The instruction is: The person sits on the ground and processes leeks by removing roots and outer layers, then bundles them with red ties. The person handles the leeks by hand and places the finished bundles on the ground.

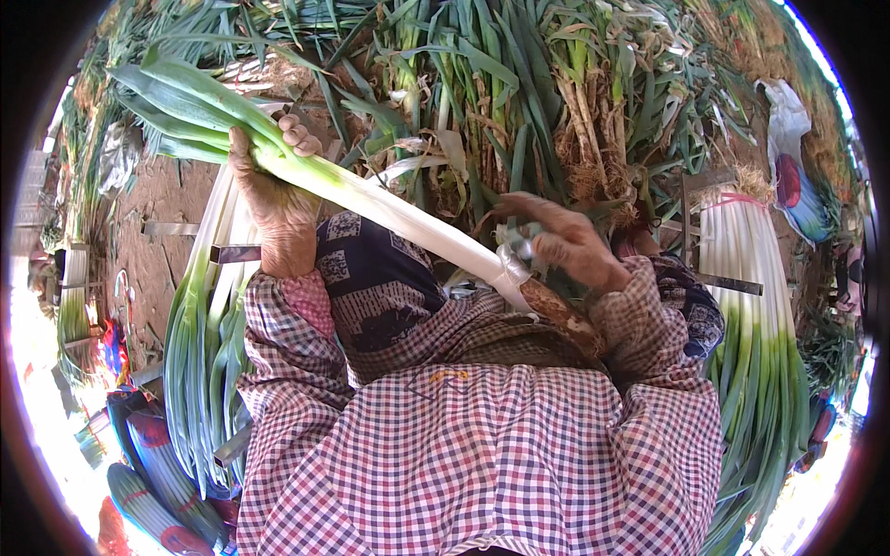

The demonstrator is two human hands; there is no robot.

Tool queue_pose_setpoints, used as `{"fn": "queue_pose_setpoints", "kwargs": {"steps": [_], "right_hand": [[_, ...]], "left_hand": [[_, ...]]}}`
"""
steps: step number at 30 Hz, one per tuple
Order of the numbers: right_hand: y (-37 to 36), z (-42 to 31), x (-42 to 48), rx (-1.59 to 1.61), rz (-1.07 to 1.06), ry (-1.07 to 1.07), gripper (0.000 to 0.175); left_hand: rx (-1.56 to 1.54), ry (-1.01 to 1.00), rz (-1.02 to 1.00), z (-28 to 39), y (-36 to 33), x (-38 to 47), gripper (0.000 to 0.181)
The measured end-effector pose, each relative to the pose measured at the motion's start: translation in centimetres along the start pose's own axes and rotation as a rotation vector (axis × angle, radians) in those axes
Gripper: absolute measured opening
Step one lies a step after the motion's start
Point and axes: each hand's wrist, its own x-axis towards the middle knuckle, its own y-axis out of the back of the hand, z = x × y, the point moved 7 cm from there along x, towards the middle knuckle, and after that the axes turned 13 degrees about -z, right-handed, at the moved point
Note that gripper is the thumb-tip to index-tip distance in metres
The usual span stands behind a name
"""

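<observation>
A large leek or Welsh onion (417, 215) slants across my lap, green leaves at upper left and brown root end at lower right. My left hand (274, 181) grips it just below where the leaves fan out. A grey, shiny band (513, 267) lies around the white stalk near the root end; its material is unclear. Beside that band my right hand (563, 240) is blurred by motion, its fingers bent. Something pale and grey shows at its fingertips, too smeared to identify. The brown, peeling root end (556, 309) rests close to my right sleeve.
Untrimmed stalks with roots (591, 132) heap in front of me. At left, cleaned stalks (208, 299) lie across a rack with metal bars (235, 254). To the right a tied bundle (747, 278) sits in another metal rack. Wrapped bundles (160, 479) lie at lower left.
</observation>
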Motion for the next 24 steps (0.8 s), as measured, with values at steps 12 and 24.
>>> {"fn": "queue_pose_setpoints", "kwargs": {"steps": [12,24], "right_hand": [[-4.5,2.5,3.4,0.044,-0.213,-0.066,0.043],[5.6,12.6,-9.2,-1.178,-0.077,-0.926,0.025]], "left_hand": [[0.266,0.166,0.189,-2.0,2.6,-0.4,0.027],[0.673,-0.209,0.710,7.0,4.1,-5.2,0.019]]}}
